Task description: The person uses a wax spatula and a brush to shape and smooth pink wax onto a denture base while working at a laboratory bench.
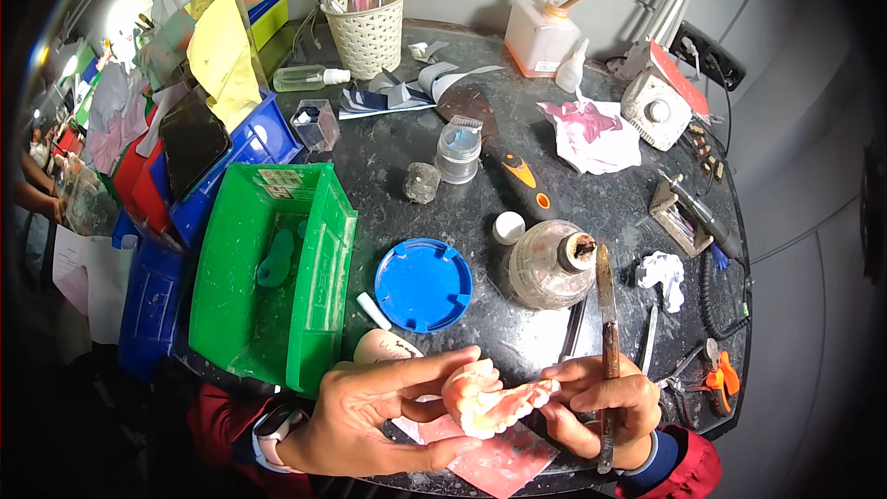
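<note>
1. Head view, hands: both hands meet at the lower edge of the picture, over the near rim of the worktop point(647, 176). Left hand point(383, 411) is cupped, thumb on top and fingers curled beneath, gripping the left end of a pink denture model point(490, 399). Right hand point(605, 407) closes round a long knife-like tool point(607, 351) while its fingertips also touch the model's right end.

2. Head view, the key relation: the model lies directly between the two hands, its long axis running left to right, tilted a little upward toward the right. Left hand carries most of it; right hand only steadies it. The tool stands nearly upright, crossing the model's axis at about a right angle, its blade tip pointing away from the person toward a glass spirit lamp point(552, 263). The blade is well above the model, not touching it.

3. Head view, surroundings: a pink wax sheet point(504, 464) lies under the hands on the worktop. A blue lid point(423, 284) sits just beyond the left hand, with a green bin point(268, 268) to its left. The lamp stands beyond the right hand, near a small white cap point(507, 227). Whether the lamp's wick is lit I cannot tell.
</note>
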The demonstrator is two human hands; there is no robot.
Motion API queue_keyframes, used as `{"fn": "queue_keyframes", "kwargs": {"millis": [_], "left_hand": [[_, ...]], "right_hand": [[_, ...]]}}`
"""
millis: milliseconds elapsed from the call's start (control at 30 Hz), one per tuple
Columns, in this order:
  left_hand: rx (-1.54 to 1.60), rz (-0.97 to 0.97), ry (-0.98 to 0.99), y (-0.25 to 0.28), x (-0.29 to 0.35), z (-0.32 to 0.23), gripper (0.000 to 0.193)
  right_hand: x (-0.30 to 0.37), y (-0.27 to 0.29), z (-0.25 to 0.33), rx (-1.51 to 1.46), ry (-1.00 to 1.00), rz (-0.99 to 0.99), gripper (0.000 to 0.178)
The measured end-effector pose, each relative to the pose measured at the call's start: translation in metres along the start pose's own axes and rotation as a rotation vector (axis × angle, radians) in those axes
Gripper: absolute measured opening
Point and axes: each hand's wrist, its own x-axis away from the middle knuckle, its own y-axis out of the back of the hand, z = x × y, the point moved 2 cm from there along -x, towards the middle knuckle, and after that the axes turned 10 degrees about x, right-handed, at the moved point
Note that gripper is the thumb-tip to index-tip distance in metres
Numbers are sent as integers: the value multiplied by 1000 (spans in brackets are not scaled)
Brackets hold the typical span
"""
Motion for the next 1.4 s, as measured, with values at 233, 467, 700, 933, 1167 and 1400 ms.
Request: {"fn": "queue_keyframes", "kwargs": {"millis": [233, 467, 700, 933, 1167, 1400], "left_hand": [[-286, 54, -160, 0, -1, -8, 58], [-329, 98, -349, 4, -9, -3, 46], [-310, 92, -380, 4, -8, -6, 44], [-285, 99, -380, 6, -9, -4, 43], [-318, 104, -366, 3, -5, -6, 42], [-169, 184, -276, 5, -11, 6, 57]], "right_hand": [[0, -3, -1, -74, -15, 22, 29], [1, -2, -2, -65, -54, 59, 27], [0, -2, -1, -30, 39, -62, 25], [2, 0, -2, -38, 21, 6, 28], [0, 4, 4, -40, 82, 34, 32], [7, 6, 8, 64, 141, 78, 40]]}}
